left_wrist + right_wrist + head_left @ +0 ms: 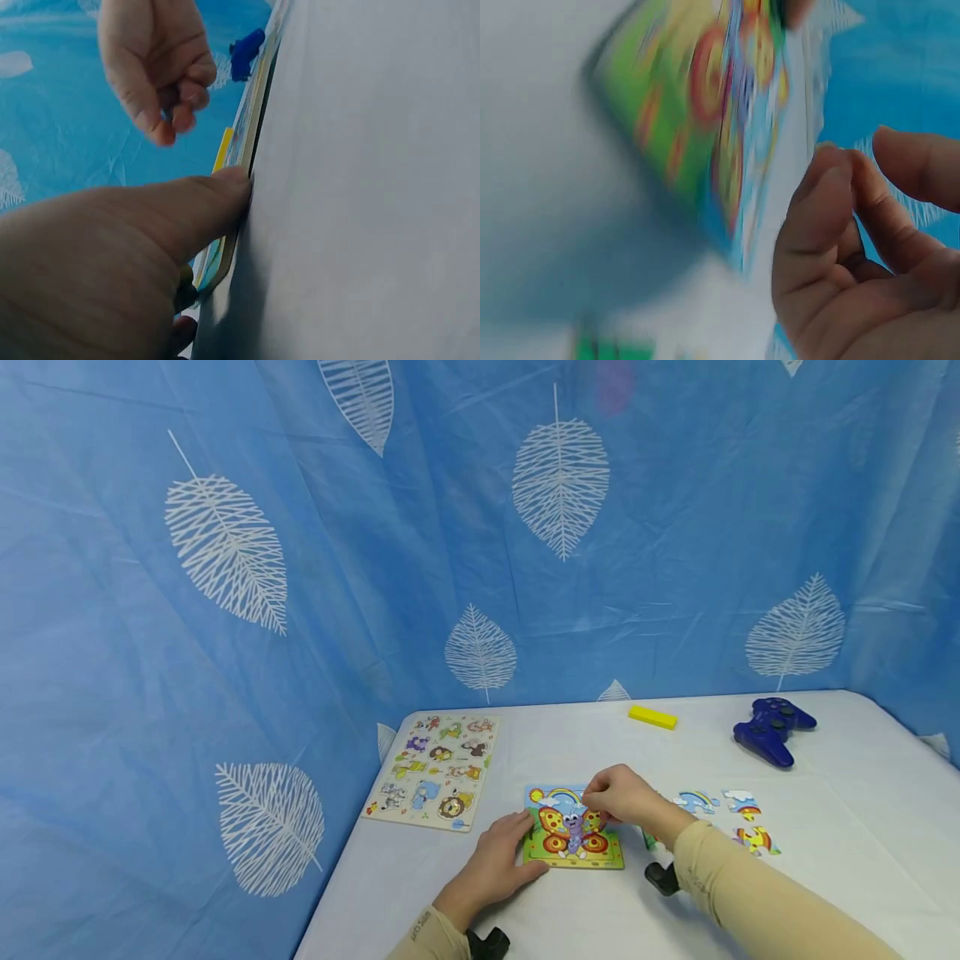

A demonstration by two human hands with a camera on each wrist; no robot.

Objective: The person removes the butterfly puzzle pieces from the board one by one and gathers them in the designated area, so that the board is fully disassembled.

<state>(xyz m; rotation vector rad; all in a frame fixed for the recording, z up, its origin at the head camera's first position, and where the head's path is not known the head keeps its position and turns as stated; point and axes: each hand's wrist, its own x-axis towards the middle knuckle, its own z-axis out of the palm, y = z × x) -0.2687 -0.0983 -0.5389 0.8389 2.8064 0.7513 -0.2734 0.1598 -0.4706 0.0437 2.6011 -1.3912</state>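
A butterfly jigsaw puzzle [574, 847] lies on the white table in front of me, its picture mostly covered with pieces. My left hand [491, 864] holds its left side, thumb against the near edge and fingers at the left edge. In the left wrist view the thumb [199, 206] presses the board's edge [259, 112]. Over the puzzle's upper right is my right hand [622, 795], fingers bent. Raised off the board in the right wrist view, that hand [862, 255] shows a gap between its digits and nothing visible in them.
Loose puzzle pieces [756, 840] lie to the right, one partly behind my right forearm. An animal puzzle board [438, 768] is at the left. Farther back are a yellow block [652, 717] and a blue game controller [772, 731]. A blue leaf-patterned curtain [480, 527] hangs behind the table.
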